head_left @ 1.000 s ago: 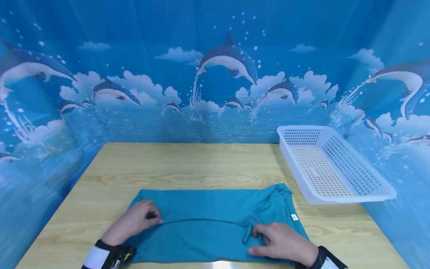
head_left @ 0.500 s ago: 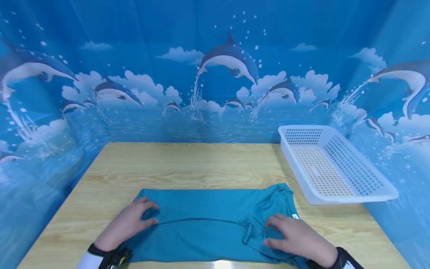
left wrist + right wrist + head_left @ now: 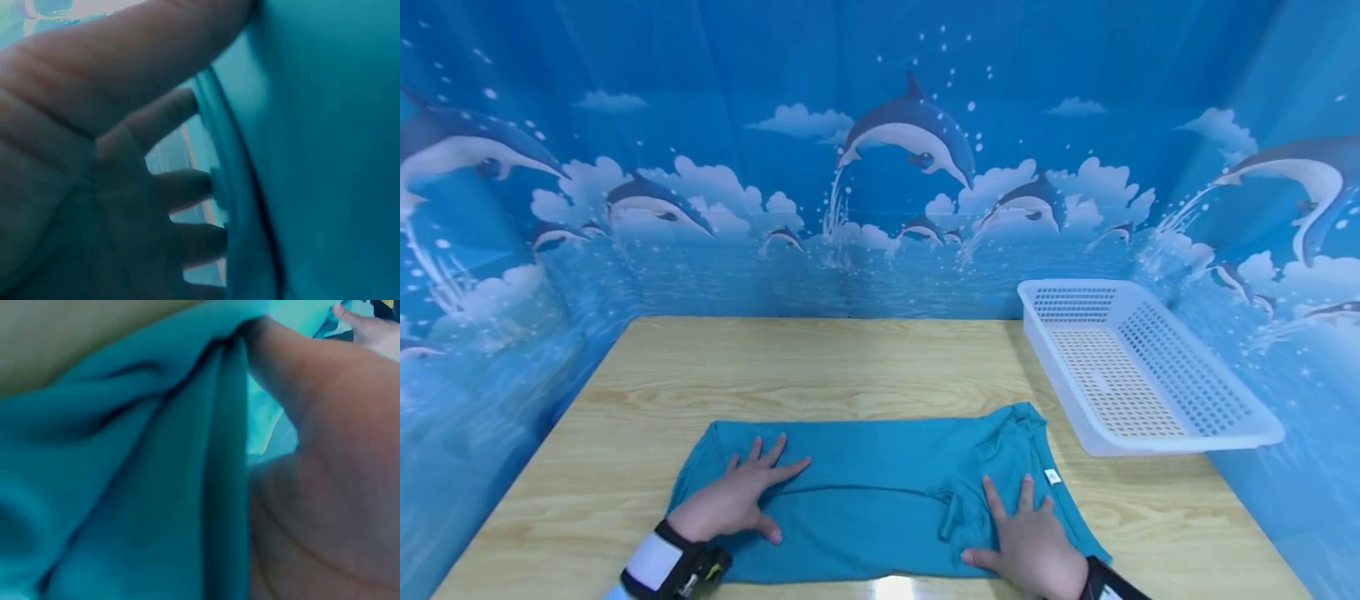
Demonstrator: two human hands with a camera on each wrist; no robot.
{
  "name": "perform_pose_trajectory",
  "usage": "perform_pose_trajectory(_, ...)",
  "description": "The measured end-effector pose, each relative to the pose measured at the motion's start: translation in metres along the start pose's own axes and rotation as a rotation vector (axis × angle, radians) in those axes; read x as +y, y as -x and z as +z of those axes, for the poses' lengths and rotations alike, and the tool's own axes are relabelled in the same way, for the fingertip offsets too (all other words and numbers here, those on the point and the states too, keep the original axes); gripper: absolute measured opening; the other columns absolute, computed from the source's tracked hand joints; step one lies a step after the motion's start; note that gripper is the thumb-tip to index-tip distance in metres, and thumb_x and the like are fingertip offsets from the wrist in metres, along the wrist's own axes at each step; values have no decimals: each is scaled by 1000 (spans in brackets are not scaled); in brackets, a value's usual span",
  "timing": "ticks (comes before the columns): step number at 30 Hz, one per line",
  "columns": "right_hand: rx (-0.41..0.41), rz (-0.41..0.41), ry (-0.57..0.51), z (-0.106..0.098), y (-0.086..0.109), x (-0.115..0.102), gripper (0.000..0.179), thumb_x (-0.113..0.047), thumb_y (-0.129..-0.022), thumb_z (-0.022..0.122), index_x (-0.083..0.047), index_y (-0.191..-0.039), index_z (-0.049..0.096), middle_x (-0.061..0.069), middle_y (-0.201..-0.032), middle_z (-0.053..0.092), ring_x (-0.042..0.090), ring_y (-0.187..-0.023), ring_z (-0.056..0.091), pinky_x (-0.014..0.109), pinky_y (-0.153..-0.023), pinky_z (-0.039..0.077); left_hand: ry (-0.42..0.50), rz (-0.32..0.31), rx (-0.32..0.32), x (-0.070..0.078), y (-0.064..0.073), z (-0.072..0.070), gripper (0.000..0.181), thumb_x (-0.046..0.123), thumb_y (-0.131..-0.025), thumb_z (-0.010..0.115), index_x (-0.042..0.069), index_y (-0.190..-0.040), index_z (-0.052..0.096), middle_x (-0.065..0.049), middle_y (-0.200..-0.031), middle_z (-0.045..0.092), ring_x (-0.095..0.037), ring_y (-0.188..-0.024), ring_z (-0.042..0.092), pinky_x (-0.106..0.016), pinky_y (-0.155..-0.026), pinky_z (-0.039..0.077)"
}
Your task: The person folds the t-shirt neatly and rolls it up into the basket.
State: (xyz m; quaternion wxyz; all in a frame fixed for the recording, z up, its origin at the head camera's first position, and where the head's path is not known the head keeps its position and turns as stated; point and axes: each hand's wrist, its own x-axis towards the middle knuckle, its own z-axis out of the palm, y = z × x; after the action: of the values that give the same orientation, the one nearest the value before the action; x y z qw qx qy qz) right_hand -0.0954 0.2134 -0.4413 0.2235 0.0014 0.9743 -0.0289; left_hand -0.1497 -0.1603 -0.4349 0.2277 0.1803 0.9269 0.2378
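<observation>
A teal garment (image 3: pixel 872 533), folded into a long rectangle, lies on the wooden table in the head view; its exact kind is hidden by the folds. A seam or edge runs across its middle, ending in a small bunched bit of cloth (image 3: pixel 953 510). On its right edge sits a white label (image 3: pixel 1052 476). My left hand (image 3: pixel 737 497) rests with spread fingers on the left part of the cloth. With fingers spread too, my right hand (image 3: pixel 1033 542) touches the right part. Both wrist views show teal cloth (image 3: pixel 331 156) close against the fingers.
A white perforated plastic basket (image 3: pixel 1075 392) stands at the table's right side, beyond the garment. Wooden tabletop (image 3: pixel 820 367) stretches behind the cloth. A blue dolphin-print curtain (image 3: pixel 865 275) encloses the back and sides.
Both hands have gone from bent, pinching fingers to spread fingers on the cloth. The right hand first moved right, then back a little left. The garment's lower right corner now lies flatter.
</observation>
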Motion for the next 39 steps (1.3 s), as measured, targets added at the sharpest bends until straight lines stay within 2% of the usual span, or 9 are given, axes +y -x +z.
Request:
perform_pose_trajectory(4, 11, -54, -23, -13, -8, 1, 109, -76, -68, 61, -9, -148, 30, 49, -139, 21, 72, -117, 28, 69, -87, 41, -13, -70, -8, 5, -3, 0, 95, 26, -59, 86, 25, -144, 42, -19, -158, 13, -52, -140, 0, -73, -104, 3)
perform_pose_trajectory(8, 24, -91, -47, -25, -19, 5, 108, -72, -69, 65, -6, -148, 30, 50, -139, 18, 73, -117, 26, 71, -89, 37, -39, -90, 2, 9, -8, -1, 96, 29, -60, 86, 24, -145, 41, -21, -157, 12, -54, -139, 0, -76, -101, 5)
perform_pose_trajectory(16, -62, -73, -58, -48, -48, 6, 108, -65, -71, 70, -9, -151, 23, 47, -144, 8, 70, -126, 15, 76, -94, 27, -75, -108, 47, 12, -15, -1, 97, 32, -62, 86, 20, -146, 39, -26, -155, 14, -59, -136, 3, -78, -98, 11)
perform_pose_trajectory(24, -138, -76, -89, -71, -78, 5, 111, -55, -71, 74, -9, -152, 14, 45, -146, -3, 66, -131, 6, 78, -97, 18, -128, -129, 102, 25, -19, 0, 92, 35, -68, 83, 14, -145, 39, -33, -151, 17, -64, -132, 10, -80, -93, 21)
perform_pose_trajectory(31, -191, -66, -71, -83, -113, 2, 114, -48, -67, 76, -11, -153, 11, 43, -147, -6, 63, -131, 16, 75, -98, 24, -181, -158, 143, 34, -28, 7, 93, 41, -71, 80, 7, -146, 36, -39, -147, 20, -67, -128, 15, -79, -88, 28)
perform_pose_trajectory(39, -217, -96, -79, -96, -142, -3, 116, -38, -63, 75, -12, -154, 7, 41, -149, -10, 59, -136, 6, 70, -103, 22, -275, -184, 186, 48, -36, 17, 93, 52, -74, 74, 6, -145, 37, -42, -144, 24, -67, -126, 24, -76, -83, 37)
